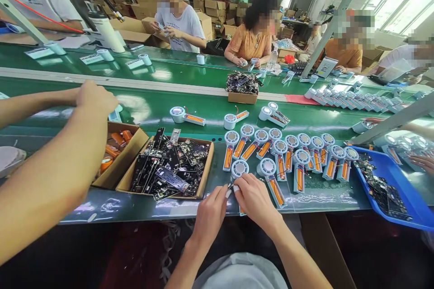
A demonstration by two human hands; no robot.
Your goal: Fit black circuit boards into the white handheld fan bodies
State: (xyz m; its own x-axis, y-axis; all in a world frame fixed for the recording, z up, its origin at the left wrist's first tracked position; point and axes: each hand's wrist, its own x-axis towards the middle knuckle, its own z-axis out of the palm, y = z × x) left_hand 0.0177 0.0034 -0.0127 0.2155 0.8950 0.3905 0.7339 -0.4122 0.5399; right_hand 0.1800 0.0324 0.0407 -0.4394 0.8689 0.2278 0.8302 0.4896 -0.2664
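A light-blue handheld fan (239, 168) with a round slotted head lies at the table's front edge, its handle pointing toward me. My right hand (256, 196) is closed over that handle and covers most of it; a bit of orange shows below. Beside it my left hand (212, 210) pinches its fingertips close to the head, where a small dark piece shows but cannot be made out. More open-backed fans (267, 167) with orange cells and thin red wires lie just right of my hands.
Left of my hands, a cardboard box (210, 167) holds black circuit boards; another box (135, 149) holds orange cells. A co-worker's arms (61, 153) reach across the left. A blue tray (417, 207) of boards overhangs the right edge. Fans sit on the green belt (149, 113); people work opposite.
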